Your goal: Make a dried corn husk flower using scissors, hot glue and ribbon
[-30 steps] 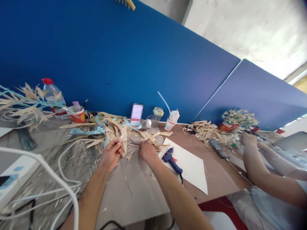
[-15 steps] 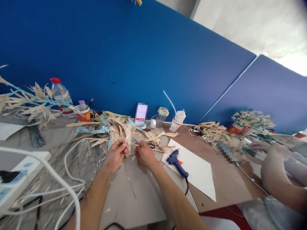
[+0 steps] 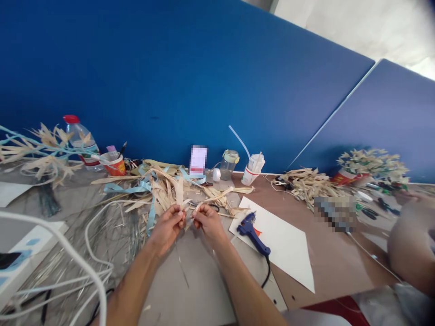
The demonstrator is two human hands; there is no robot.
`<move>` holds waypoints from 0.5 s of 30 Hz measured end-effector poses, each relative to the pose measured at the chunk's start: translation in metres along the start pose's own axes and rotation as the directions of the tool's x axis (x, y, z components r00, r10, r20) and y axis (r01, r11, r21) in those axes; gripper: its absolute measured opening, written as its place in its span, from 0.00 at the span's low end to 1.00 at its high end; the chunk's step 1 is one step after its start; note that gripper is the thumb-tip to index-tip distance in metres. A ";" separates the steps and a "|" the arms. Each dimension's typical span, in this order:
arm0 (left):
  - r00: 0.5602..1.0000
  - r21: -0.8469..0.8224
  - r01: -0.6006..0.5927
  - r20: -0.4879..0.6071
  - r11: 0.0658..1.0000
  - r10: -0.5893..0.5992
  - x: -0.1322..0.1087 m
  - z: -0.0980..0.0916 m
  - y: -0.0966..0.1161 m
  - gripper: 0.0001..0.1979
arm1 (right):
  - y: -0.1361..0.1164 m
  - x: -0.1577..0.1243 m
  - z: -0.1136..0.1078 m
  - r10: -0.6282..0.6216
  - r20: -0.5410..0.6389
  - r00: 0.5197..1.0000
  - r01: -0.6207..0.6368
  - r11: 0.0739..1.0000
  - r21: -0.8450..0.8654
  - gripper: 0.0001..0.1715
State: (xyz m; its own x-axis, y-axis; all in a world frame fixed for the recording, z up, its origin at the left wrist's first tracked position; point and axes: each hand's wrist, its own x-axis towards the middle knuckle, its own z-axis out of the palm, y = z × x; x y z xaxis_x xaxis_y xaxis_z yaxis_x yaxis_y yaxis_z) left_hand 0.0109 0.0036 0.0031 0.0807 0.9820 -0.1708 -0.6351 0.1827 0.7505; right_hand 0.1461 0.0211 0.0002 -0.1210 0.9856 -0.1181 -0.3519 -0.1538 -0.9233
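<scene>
The only label in view, a small card (image 3: 199,159) at 12 o'clock from the hands, is blurred and cannot be read.

The left hand (image 3: 168,226) has its grip closed, thumb and forefinger pinching a broad leaf strip (image 3: 179,194) that stands upright above the tabletop (image 3: 200,280). The right hand (image 3: 208,220) pinches a thin leaf strip (image 3: 212,198) that slants toward 1 o'clock. Both strips rise out of the heap of dried leaves (image 3: 159,183) just beyond the hands, with light-blue ribbon (image 3: 127,188) tangled in it.

A blue glue gun (image 3: 253,230) lies at 3 o'clock on a white sheet (image 3: 288,249). A white cable (image 3: 91,253) loops at 8 o'clock. A red-capped water bottle (image 3: 81,140) and an orange cup (image 3: 115,165) stand at 10 o'clock.

Half a second ago the hands were apart and low among the leaves; now they are raised, thumbs almost meeting. A co-worker's arm (image 3: 409,240) has shifted toward the right edge.
</scene>
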 end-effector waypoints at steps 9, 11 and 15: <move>0.999 0.167 0.021 -0.047 0.986 -0.014 0.004 0.001 -0.012 0.17 | 0.007 0.000 0.003 0.055 0.034 0.998 -0.059 0.986 0.156 0.15; 0.999 0.232 0.007 -0.032 0.973 0.001 0.006 -0.001 -0.014 0.15 | 0.008 -0.001 0.004 0.080 0.039 0.996 -0.085 0.982 0.170 0.14; 0.999 0.319 -0.020 -0.033 0.948 0.032 0.006 -0.004 -0.016 0.15 | 0.006 -0.002 0.006 0.077 0.037 0.996 -0.083 0.969 0.234 0.12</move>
State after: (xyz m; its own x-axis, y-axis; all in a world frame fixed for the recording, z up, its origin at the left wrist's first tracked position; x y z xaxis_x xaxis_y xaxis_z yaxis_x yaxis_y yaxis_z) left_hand 0.0186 0.0064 -0.0118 0.0353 0.9852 -0.1676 -0.3583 0.1691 0.9182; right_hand 0.1383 0.0173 -0.0027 -0.1814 0.9677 -0.1750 -0.5477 -0.2472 -0.7993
